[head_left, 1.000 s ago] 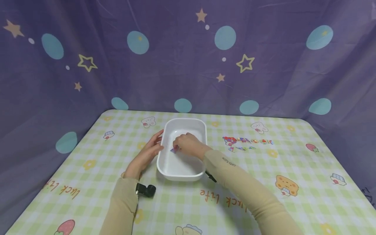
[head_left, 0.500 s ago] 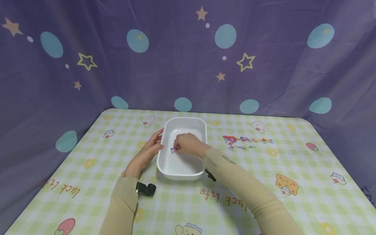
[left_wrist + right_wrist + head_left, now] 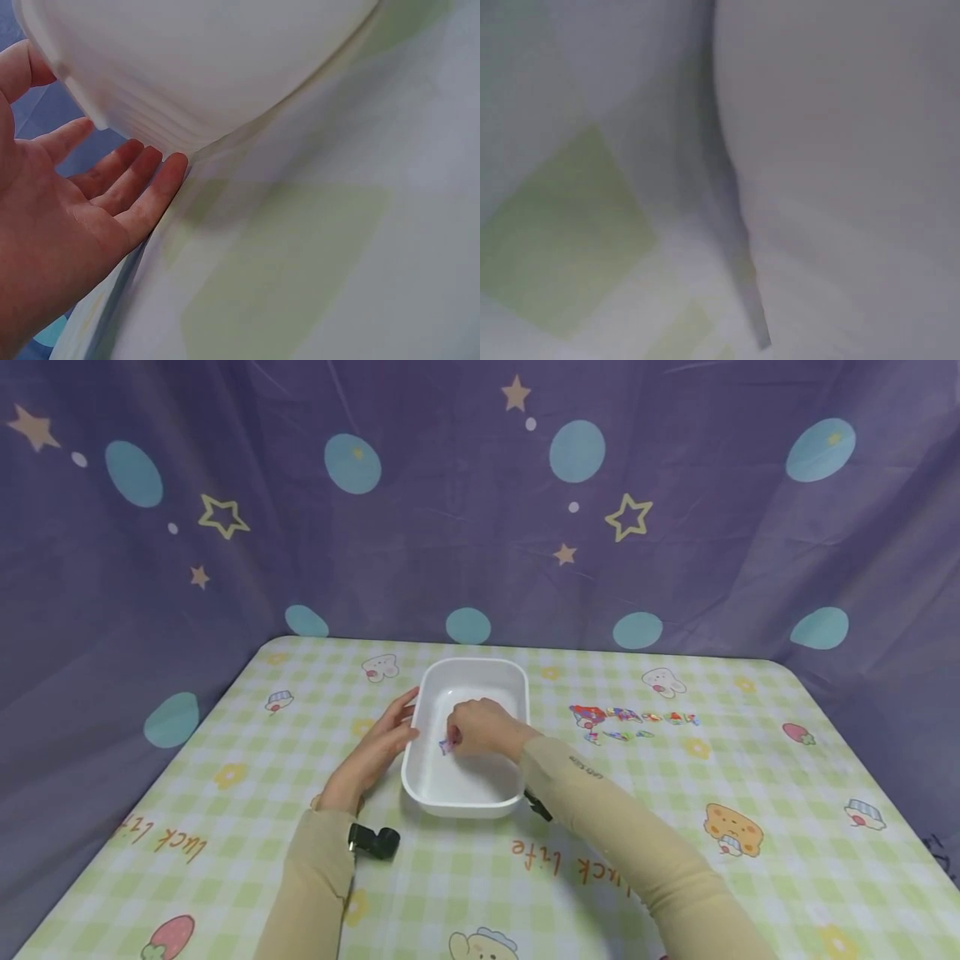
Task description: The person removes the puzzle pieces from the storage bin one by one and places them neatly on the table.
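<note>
A white rectangular plastic box (image 3: 467, 806) stands on the table. My left hand (image 3: 372, 752) is at its left side, thumb at the rim and nearly straight fingers against the outer wall; the left wrist view shows the fingertips (image 3: 174, 166) touching the lower wall. My right hand (image 3: 483, 727) reaches inside with curled fingers and pinches a small purple-and-pink printed piece (image 3: 446, 747) near the floor of the box. Its kind is unclear, and the fingers partly hide it. In the right wrist view only the box's wall (image 3: 840, 180) and the cloth show.
Right of the box lie several small colourful printed pieces (image 3: 622, 716) in a row, with a few more below them. A green-and-white checked cloth (image 3: 600, 810) covers the table. Behind it hangs a purple curtain (image 3: 450, 552).
My right hand has shifted slightly to the right inside the box, and the small piece has moved and turned a little with it. My left hand stays at the box's side.
</note>
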Demonstrator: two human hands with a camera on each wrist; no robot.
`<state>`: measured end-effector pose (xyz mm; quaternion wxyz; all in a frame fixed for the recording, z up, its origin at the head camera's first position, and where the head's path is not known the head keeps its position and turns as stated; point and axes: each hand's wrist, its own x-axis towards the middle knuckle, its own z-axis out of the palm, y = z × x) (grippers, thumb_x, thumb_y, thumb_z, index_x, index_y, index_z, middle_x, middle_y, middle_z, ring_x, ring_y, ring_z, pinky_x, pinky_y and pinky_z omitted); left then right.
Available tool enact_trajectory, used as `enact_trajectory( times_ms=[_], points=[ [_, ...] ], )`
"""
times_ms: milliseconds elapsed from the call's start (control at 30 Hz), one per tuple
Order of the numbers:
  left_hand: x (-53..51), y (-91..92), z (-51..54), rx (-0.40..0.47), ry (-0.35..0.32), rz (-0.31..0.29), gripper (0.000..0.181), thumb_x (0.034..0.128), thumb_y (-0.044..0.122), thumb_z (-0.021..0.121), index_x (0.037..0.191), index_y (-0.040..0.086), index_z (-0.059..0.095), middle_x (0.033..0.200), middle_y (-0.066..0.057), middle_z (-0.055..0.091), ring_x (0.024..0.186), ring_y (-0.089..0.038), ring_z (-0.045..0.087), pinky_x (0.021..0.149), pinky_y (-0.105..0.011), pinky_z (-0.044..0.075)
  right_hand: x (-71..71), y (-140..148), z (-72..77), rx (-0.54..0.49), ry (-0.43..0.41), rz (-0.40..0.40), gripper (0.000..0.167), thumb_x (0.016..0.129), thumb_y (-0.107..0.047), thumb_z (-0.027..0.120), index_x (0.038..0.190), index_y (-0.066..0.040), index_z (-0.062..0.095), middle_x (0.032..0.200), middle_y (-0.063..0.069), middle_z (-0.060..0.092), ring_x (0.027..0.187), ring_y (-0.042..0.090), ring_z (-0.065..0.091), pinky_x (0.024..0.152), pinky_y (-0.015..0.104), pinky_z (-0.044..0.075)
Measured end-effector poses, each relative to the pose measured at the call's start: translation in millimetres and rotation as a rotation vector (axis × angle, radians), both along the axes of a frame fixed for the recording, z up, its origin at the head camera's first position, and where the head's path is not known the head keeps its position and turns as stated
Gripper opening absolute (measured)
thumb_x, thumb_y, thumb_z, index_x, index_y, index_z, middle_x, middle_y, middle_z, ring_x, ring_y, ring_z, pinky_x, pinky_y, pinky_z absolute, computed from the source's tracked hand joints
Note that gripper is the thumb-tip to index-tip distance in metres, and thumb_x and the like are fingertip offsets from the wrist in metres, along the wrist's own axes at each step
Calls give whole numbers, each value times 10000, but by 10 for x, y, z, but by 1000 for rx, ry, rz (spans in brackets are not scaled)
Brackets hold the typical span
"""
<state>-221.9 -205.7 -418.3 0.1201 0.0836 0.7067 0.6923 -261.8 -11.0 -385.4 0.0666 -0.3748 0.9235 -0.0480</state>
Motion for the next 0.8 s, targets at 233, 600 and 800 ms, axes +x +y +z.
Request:
enact_trajectory(
  times_ms=[233, 600, 800],
  points=[
    [3, 1, 1, 4, 7, -16, 724, 843, 72, 475, 1468, 206, 135, 1467, -172, 207, 1302, -344, 289, 1068, -470, 272, 29, 82, 32, -7, 15, 3, 161, 731, -267, 674, 889, -240, 694, 780, -135, 622, 751, 67, 556, 718, 256, 450],
    [-2, 1, 17, 9, -2, -5, 712, 859, 75, 473, 1469, 206, 130, 1476, -166, 193, 1317, -339, 260, 1078, -478, 254, 95, 265, 165, -76, 94, 67, 169, 755, -232, 654, 918, -229, 696, 840, -89, 610, 772, 78, 569, 737, 272, 450],
    [1, 7, 9, 14, 1, -8, 706, 859, 75, 480, 1466, 201, 142, 1462, -161, 219, 1307, -329, 279, 1072, -464, 269, 131, 363, 230, -143, 119, 98, 149, 755, -196, 638, 888, -216, 703, 813, -67, 610, 724, 69, 550, 691, 260, 445]
  ],
)
